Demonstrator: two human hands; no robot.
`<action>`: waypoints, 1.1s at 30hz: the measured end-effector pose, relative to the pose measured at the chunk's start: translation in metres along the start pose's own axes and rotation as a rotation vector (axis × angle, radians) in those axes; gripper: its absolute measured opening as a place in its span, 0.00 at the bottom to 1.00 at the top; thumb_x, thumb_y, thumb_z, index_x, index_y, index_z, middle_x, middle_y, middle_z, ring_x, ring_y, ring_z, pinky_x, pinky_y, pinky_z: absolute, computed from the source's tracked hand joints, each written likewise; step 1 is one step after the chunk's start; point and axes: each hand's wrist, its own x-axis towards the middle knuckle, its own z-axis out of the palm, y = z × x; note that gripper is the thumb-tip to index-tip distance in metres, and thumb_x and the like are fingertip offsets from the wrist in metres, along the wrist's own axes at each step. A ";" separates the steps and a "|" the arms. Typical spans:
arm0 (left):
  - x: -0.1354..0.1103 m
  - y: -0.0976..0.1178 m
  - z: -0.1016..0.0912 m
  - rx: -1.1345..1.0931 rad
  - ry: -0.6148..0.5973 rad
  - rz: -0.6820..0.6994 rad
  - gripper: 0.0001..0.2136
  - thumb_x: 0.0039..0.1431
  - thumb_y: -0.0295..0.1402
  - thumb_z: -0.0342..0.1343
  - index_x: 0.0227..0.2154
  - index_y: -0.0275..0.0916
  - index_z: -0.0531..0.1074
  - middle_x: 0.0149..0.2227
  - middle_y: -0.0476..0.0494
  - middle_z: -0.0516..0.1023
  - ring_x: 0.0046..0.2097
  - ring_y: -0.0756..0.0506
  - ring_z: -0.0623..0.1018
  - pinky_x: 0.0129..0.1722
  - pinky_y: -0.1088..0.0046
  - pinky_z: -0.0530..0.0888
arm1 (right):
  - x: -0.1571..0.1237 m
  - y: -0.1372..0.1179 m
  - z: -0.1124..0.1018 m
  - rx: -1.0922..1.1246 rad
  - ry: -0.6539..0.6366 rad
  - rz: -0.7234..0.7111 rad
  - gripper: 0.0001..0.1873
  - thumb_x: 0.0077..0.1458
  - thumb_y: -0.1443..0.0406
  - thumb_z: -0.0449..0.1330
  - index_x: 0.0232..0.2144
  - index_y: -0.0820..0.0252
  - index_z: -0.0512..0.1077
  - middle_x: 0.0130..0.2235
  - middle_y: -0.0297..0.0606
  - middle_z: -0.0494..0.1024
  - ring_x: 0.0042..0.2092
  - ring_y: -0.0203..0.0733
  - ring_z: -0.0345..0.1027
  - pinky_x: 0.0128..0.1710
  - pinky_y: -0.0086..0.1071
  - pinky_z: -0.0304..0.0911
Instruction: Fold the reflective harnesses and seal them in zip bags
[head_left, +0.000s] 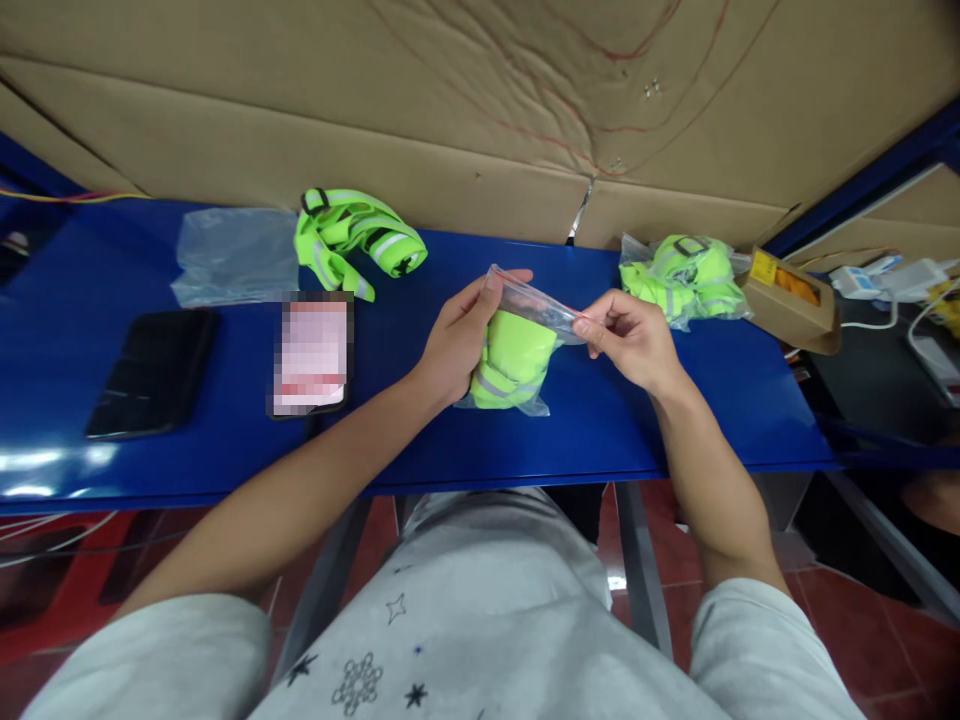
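Note:
Between my hands is a clear zip bag (536,305) with a red line along its mouth. Inside it sits a folded neon-yellow reflective strap (516,360) with grey bands. My left hand (461,335) is closed on the bag's left upper corner, the thumb on top. At the right end of the zip edge, my right hand (630,335) pinches the plastic between thumb and fingers. The bag's lower end rests on or just above the blue table (600,430); I cannot tell which.
A loose reflective belt (360,240) with black buckles lies at the back, beside an empty clear bag (236,255). Left are a black case-like object (154,370) and a phone (313,355). Bagged reflective belts (682,278) and an open cardboard box (795,300) stand right.

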 end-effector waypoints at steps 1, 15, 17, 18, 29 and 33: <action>0.000 0.000 0.000 -0.006 -0.003 0.000 0.20 0.66 0.52 0.59 0.50 0.44 0.81 0.45 0.44 0.85 0.45 0.44 0.84 0.44 0.71 0.79 | 0.000 0.000 -0.001 0.016 -0.014 0.013 0.22 0.50 0.46 0.74 0.32 0.57 0.76 0.25 0.30 0.76 0.23 0.33 0.66 0.24 0.30 0.62; 0.000 -0.003 0.001 0.009 -0.007 0.026 0.19 0.67 0.52 0.58 0.48 0.44 0.80 0.45 0.45 0.85 0.43 0.45 0.83 0.42 0.73 0.78 | 0.000 0.001 -0.003 -0.109 -0.062 -0.072 0.17 0.57 0.51 0.70 0.33 0.58 0.76 0.32 0.33 0.78 0.33 0.35 0.69 0.33 0.30 0.61; -0.003 -0.003 0.003 0.029 -0.024 0.026 0.19 0.67 0.52 0.57 0.48 0.44 0.80 0.45 0.45 0.84 0.44 0.45 0.82 0.43 0.73 0.78 | -0.002 0.001 0.001 -0.085 -0.085 -0.079 0.16 0.59 0.51 0.68 0.34 0.58 0.75 0.33 0.33 0.78 0.33 0.35 0.68 0.33 0.30 0.62; -0.004 -0.003 0.005 0.034 -0.033 0.020 0.20 0.67 0.53 0.57 0.49 0.44 0.80 0.46 0.44 0.84 0.44 0.45 0.82 0.43 0.73 0.78 | -0.002 0.002 0.003 -0.065 -0.085 -0.075 0.16 0.60 0.51 0.67 0.34 0.58 0.75 0.33 0.32 0.77 0.33 0.35 0.68 0.33 0.30 0.62; -0.006 -0.010 0.004 0.110 0.034 0.160 0.15 0.66 0.50 0.61 0.44 0.45 0.80 0.41 0.48 0.80 0.38 0.50 0.77 0.37 0.77 0.74 | -0.002 -0.004 -0.001 -0.093 -0.055 -0.087 0.17 0.57 0.50 0.70 0.35 0.57 0.79 0.33 0.34 0.79 0.33 0.36 0.68 0.33 0.31 0.62; -0.005 -0.014 0.004 0.088 0.032 0.173 0.12 0.63 0.46 0.65 0.39 0.43 0.78 0.35 0.50 0.79 0.34 0.52 0.76 0.33 0.79 0.73 | -0.001 -0.001 0.005 -0.074 -0.004 -0.110 0.17 0.54 0.52 0.72 0.39 0.56 0.81 0.31 0.32 0.77 0.32 0.35 0.65 0.33 0.31 0.61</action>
